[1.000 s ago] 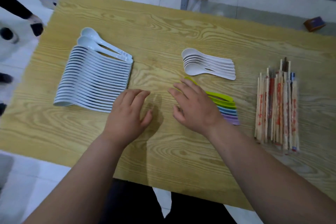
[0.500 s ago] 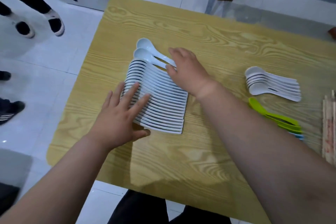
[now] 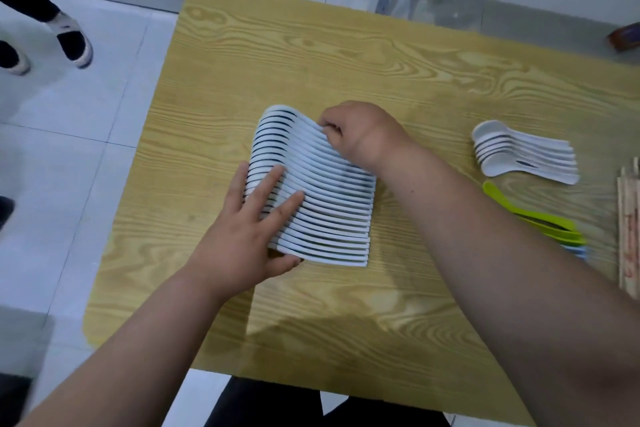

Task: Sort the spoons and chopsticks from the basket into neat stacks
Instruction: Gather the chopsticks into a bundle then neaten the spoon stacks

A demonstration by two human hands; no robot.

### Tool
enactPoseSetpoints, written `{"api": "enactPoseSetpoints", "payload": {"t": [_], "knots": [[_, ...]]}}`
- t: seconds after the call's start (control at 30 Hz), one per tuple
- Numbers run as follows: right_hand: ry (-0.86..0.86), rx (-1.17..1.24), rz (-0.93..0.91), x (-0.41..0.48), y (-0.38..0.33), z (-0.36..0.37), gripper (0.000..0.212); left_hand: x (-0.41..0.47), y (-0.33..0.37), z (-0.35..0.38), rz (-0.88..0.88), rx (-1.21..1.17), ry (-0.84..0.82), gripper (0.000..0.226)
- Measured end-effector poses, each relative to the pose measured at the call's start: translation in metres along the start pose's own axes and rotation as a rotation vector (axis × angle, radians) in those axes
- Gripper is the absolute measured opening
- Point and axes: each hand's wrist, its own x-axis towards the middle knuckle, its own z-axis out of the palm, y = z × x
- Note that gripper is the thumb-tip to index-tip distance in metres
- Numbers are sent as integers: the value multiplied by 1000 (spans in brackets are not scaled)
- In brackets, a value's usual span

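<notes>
Long row of nested white spoons [image 3: 322, 204] lies mid wooden table [image 3: 311, 55]. Left hand [image 3: 242, 239] flat on row's near-left bowls, fingers spread, thumb at near edge. Right hand [image 3: 360, 132] curled over far handles; actual pinch cannot tell. Small white spoon stack [image 3: 519, 156], green spoons [image 3: 540, 222], chopsticks [image 3: 628, 236] to right.

left hand [image 3: 244, 236] is lying flat, fingers spread, on the white spoon row [image 3: 322, 198]; right hand [image 3: 358, 135] is curling (fingertips pinched) at its far end.
</notes>
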Motion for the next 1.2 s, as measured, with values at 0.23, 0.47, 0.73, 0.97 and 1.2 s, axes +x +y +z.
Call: {"api": "enactPoseSetpoints", "payload": {"t": [0.23, 0.47, 0.73, 0.97, 1.2], "knots": [[4, -25, 10, -17, 27, 6, 41, 18, 35, 15, 14, -57, 5, 100], [363, 49, -41, -42, 54, 38, 47, 34, 55, 21, -15, -92, 36, 105], [229, 97, 21, -28, 45, 26, 57, 43, 67, 25, -96, -183, 77, 122], [282, -61, 64, -43, 63, 34, 71, 45, 68, 26, -74, -184, 92, 116], [243, -24, 25, -45, 63, 34, 67, 46, 76, 28, -62, -153, 94, 117]]}}
